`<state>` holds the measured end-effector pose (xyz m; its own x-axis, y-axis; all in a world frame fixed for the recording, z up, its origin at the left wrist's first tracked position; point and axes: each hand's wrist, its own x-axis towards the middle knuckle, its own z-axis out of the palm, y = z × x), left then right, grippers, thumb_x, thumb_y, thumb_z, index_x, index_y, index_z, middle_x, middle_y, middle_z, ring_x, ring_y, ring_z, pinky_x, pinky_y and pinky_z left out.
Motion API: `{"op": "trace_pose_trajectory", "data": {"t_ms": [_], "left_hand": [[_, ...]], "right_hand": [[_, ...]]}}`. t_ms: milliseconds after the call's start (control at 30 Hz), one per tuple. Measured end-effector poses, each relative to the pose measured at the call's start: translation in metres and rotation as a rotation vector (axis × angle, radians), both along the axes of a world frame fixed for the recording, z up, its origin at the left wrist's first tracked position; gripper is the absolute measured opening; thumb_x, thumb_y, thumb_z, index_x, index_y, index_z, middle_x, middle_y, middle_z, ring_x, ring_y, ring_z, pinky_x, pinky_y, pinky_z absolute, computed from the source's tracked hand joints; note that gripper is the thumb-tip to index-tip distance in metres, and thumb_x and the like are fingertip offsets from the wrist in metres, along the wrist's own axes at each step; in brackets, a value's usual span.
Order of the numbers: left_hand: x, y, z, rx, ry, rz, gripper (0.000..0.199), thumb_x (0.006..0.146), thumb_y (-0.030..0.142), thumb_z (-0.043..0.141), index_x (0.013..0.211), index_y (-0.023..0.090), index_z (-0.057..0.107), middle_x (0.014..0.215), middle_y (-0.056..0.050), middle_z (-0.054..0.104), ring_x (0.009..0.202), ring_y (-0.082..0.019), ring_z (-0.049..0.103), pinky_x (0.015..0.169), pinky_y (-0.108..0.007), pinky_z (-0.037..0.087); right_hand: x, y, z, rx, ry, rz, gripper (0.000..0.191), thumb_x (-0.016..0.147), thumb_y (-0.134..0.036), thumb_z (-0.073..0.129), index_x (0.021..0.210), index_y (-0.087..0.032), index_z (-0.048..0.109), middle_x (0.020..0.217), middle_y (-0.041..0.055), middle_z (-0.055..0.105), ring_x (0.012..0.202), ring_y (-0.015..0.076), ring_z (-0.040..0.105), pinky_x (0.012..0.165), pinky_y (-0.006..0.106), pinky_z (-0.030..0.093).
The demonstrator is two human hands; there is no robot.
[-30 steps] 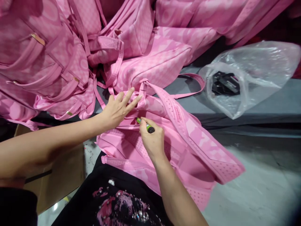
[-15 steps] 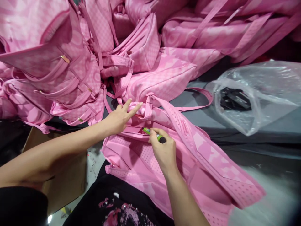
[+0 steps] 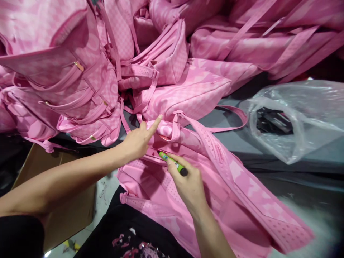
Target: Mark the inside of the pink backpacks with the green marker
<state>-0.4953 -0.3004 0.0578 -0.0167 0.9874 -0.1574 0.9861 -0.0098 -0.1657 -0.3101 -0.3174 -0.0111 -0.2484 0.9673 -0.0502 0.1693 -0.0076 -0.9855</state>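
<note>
A pink backpack lies with its padded back and straps uppermost, its top end toward the table. My left hand rests on its top edge, index finger stretched out; the other fingers are partly hidden against the bag. In my right hand is a green marker with a black end, gripped between thumb and fingers. The marker's dark tip points into the fold below the bag's top handle, close to my left hand. Whether the tip touches the fabric, I cannot tell.
Pink bags are heaped across the back, and a large stack stands at left. On the grey table, a clear plastic bag holds black items. A cardboard box is low at left.
The left hand's raised fingers have drawn together, leaving the index finger pointing out. The marker has shifted slightly left along the fold. The whole view has shifted a little.
</note>
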Motion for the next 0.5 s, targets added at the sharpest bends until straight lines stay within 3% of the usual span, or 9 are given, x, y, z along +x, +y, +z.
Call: {"op": "trace_pose_trajectory", "data": {"t_ms": [167,300,500], "left_hand": [[0.007,0.000,-0.001,-0.003,0.007,0.008,0.099,0.083,0.007,0.051,0.157,0.028,-0.012,0.121,-0.015,0.048,0.085,-0.025,0.069,0.068,-0.035,0.055],[0.008,0.000,-0.002,-0.011,0.000,0.018,0.100,0.080,0.000,0.048,0.157,0.028,-0.009,0.120,-0.016,0.049,0.086,-0.025,0.069,0.070,-0.035,0.056],[0.007,0.001,0.000,-0.037,-0.002,0.022,0.098,0.081,-0.002,0.046,0.157,0.026,-0.008,0.119,-0.015,0.050,0.087,-0.024,0.068,0.073,-0.035,0.056]], "right_hand": [[-0.019,-0.009,-0.007,0.074,0.035,0.032,0.031,0.085,-0.036,0.062,0.108,-0.020,0.075,0.104,0.0064,0.076,0.093,0.0233,0.070,0.088,0.036,0.054],[-0.022,-0.009,-0.010,0.134,-0.087,-0.050,0.029,0.086,-0.036,0.061,0.103,-0.019,0.075,0.101,0.0075,0.076,0.092,0.0250,0.071,0.089,0.039,0.054],[-0.027,-0.011,-0.002,0.075,-0.088,-0.031,0.030,0.086,-0.037,0.061,0.104,-0.018,0.076,0.098,0.0065,0.077,0.090,0.0240,0.071,0.085,0.036,0.055]]}}
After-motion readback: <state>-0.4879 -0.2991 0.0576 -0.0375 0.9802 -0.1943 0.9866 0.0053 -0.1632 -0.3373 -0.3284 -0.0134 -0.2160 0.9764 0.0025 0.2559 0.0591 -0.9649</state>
